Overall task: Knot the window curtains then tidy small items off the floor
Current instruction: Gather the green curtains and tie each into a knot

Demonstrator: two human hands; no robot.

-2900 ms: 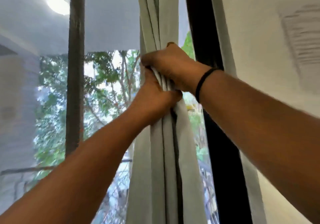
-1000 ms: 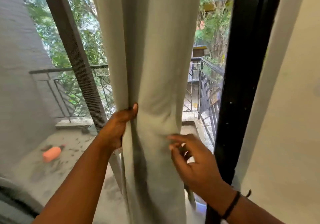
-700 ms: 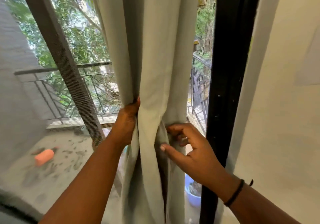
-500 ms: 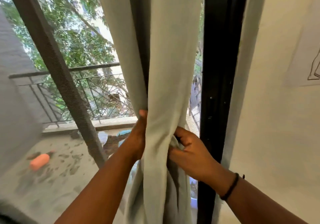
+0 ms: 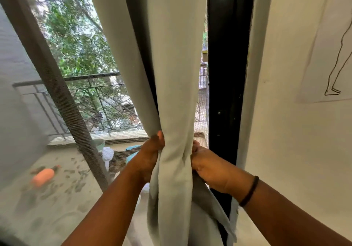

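By the window I see a pale green curtain [image 5: 171, 74] bunched up | left hand [image 5: 150, 156] grips it | right hand [image 5: 207, 167] grips it | no words to read

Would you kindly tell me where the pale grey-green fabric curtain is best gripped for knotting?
Grip the pale grey-green fabric curtain at its gathered waist, one hand from each side, as the left hand and right hand do. There the folds narrow into a graspable bundle; above, it hangs too wide.
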